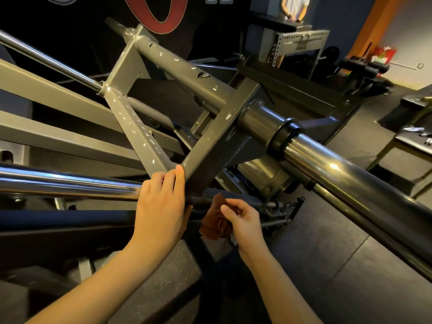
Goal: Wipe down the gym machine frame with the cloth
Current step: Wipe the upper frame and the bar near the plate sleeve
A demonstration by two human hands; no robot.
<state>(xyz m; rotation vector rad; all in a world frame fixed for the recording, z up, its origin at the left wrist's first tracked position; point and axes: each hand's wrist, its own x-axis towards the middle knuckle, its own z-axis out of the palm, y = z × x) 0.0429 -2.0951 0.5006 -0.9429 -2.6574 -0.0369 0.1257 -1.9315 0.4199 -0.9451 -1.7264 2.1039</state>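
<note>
The gym had a dark rubber floor (327,265), and the grey frame (210,146) with its scuffed paint filled most of your view, a chrome bar (70,183) running in from the left. Your left hand (161,206) gripped the frame's lower corner where two beams met, fingers laid over the top edge and the arm reaching up from below. Your right hand (243,220) pinched the brown cloth (214,224), bunched and hanging just under that corner, beside a thin rod (201,200); whether it touched the metal could not be told. You looked to be between strokes, steadying yourself and readying the cloth. The next move called for spreading the cloth flatter in your palm, pressing it to the beam and drawing it along the speckled faces above.
</note>
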